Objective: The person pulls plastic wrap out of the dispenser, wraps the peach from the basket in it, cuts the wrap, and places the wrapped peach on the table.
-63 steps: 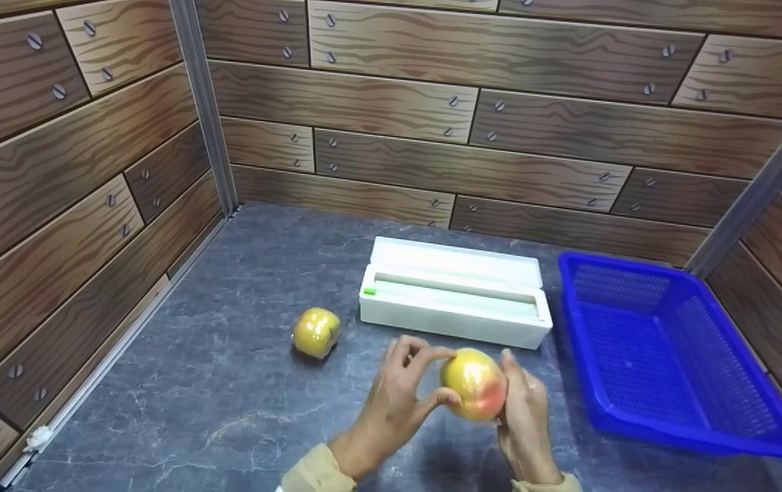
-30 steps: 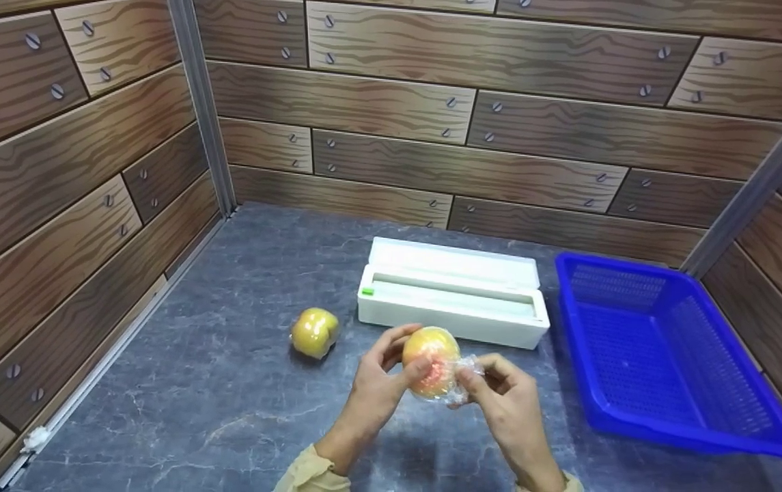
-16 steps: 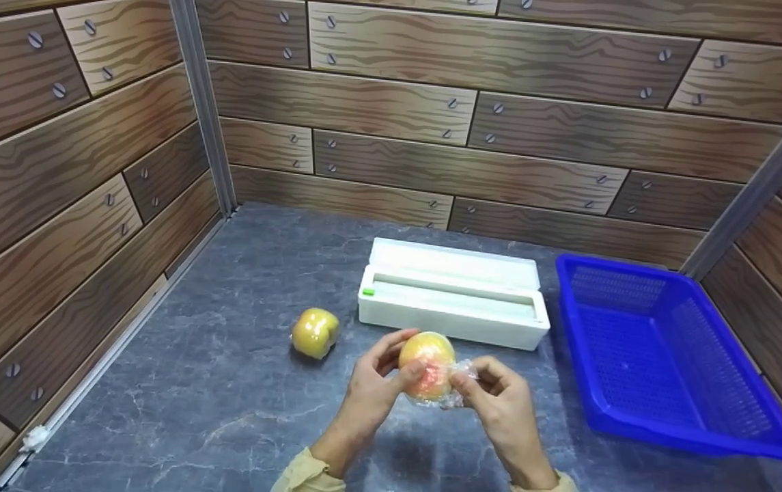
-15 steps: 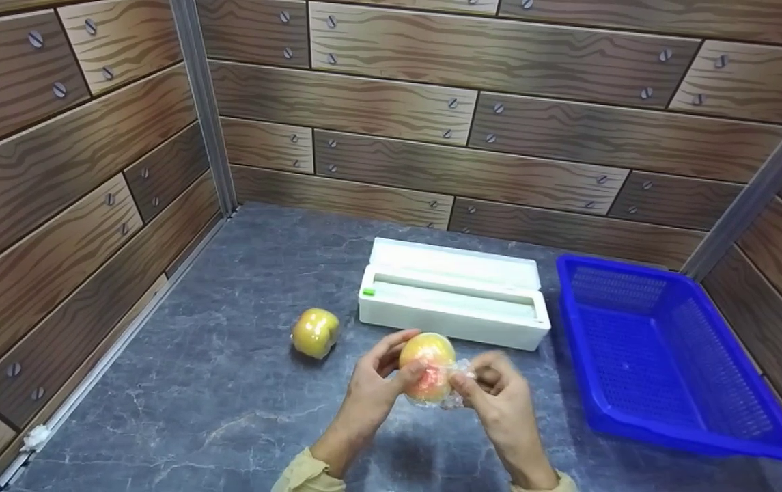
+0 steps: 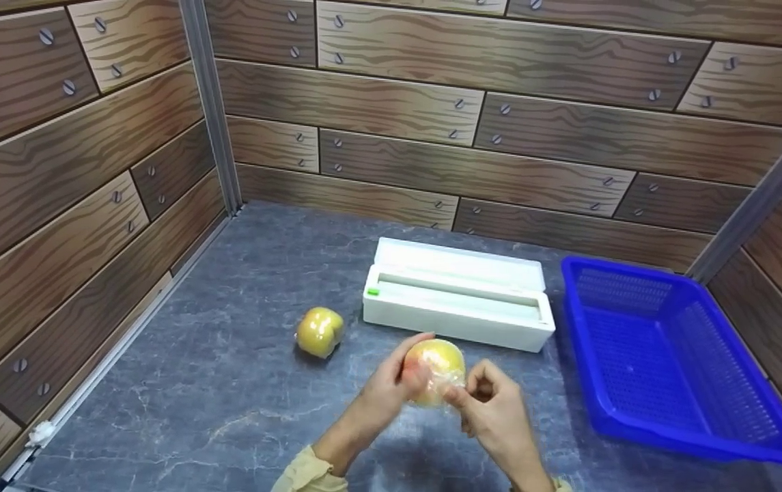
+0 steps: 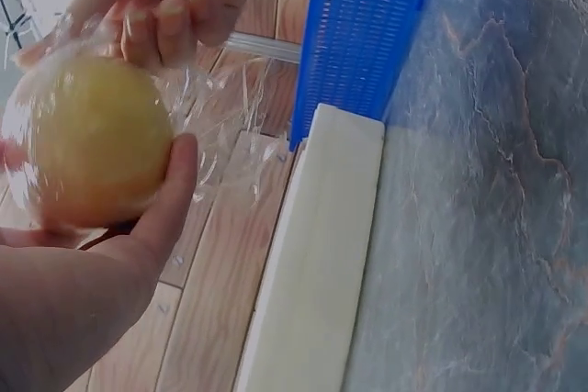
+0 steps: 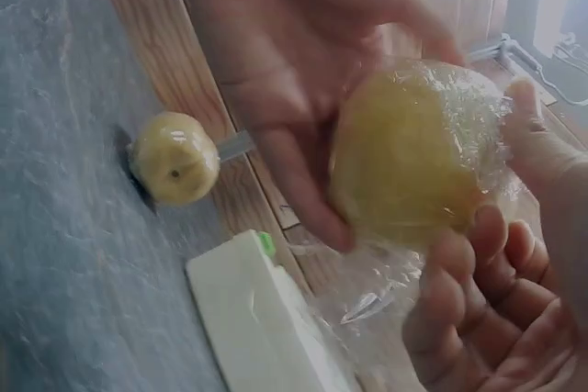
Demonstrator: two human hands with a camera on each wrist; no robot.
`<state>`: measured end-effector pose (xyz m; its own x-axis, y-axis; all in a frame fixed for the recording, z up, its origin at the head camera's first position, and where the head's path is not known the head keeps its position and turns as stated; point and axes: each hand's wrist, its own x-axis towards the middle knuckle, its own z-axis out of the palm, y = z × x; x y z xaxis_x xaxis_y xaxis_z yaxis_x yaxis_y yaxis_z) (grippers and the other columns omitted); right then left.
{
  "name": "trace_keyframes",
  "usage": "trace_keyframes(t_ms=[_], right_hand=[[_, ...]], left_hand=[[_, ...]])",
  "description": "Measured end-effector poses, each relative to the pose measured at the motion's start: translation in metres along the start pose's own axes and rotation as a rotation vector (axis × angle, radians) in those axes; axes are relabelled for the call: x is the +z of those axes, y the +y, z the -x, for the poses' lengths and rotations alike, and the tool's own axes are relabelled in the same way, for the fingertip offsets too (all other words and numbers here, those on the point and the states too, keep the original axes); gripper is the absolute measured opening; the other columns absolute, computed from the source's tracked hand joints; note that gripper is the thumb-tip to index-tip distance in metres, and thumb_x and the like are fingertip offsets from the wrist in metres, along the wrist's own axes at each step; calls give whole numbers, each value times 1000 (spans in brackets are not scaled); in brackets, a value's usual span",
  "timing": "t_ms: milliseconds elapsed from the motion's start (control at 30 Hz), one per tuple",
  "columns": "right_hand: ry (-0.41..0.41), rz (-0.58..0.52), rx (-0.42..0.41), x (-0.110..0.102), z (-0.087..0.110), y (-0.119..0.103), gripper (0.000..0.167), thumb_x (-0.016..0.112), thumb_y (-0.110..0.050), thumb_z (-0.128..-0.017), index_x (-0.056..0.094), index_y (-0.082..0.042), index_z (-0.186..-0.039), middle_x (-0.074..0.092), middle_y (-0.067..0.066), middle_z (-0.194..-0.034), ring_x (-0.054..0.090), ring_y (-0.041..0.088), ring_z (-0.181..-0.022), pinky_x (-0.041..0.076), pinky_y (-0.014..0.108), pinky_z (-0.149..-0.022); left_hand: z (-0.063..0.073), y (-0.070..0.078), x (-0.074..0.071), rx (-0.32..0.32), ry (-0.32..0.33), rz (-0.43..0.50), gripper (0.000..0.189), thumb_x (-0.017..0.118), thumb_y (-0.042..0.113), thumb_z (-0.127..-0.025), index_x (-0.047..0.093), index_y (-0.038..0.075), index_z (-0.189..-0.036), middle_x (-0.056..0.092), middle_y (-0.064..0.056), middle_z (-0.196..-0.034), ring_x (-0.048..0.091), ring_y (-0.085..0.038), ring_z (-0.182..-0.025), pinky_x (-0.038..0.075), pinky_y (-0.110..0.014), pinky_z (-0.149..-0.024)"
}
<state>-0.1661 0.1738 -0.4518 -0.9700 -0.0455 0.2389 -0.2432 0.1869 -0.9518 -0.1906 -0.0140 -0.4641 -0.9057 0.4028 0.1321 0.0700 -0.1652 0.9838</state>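
My left hand (image 5: 384,386) grips a yellow-and-red apple (image 5: 444,357) above the table, thumb on one side and fingers round the other. Clear cling film (image 7: 372,286) covers the apple, and a loose crumpled flap sticks out beside it in both wrist views. With thumb and curled fingers, my right hand (image 5: 500,417) pinches the film at the apple's right side. Another apple (image 5: 319,333), glossy and seemingly wrapped too, lies on the table to the left. Behind the hands stands a white cling film box (image 5: 459,324), its lid raised.
A blue plastic basket (image 5: 592,383) with perforated walls stands to the right of the box. The grey marbled table (image 5: 213,383) is enclosed by wood-patterned walls (image 5: 391,109) at the back and sides.
The left hand has turned the held apple, so more yellow than red now faces up. The right hand first lay against the apple, then took the loose film and drew it in close.
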Motion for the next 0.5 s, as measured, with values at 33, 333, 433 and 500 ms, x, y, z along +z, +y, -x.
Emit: trace_keyframes(t_ms=[33,333,433,500], right_hand=[[-5,1,-7,1,1,2,37,80,-5,-90,46,2,-79,54,-6,-54,51,3,-40,45,21,-38],[-43,27,-47,1,7,3,30,61,-2,-103,50,-4,-75,52,5,-53,44,2,-43,39,19,-39],[-73,-6,-49,-3,8,1,29,54,-2,-107,52,-1,-78,56,8,-57,46,3,-47,40,19,-41],[-21,-53,-50,-8,8,2,27,49,-4,-109,53,2,-83,57,3,-61,48,3,-51,42,19,-46]], left_hand=[[0,0,1,3,-1,-25,79,73,45,-97,37,18,-162,58,-16,-137,64,-15,-110,57,-28,-92],[-1,-3,9,58,82,-176,86,92,20,-81,42,20,-152,64,-10,-134,67,-16,-109,58,-25,-88],[-2,-3,9,58,117,-171,80,89,20,-82,45,15,-149,65,-12,-131,67,-16,-106,59,-25,-87],[-3,-1,8,50,135,-162,77,86,21,-82,47,12,-148,65,-14,-130,67,-17,-106,59,-26,-87]])
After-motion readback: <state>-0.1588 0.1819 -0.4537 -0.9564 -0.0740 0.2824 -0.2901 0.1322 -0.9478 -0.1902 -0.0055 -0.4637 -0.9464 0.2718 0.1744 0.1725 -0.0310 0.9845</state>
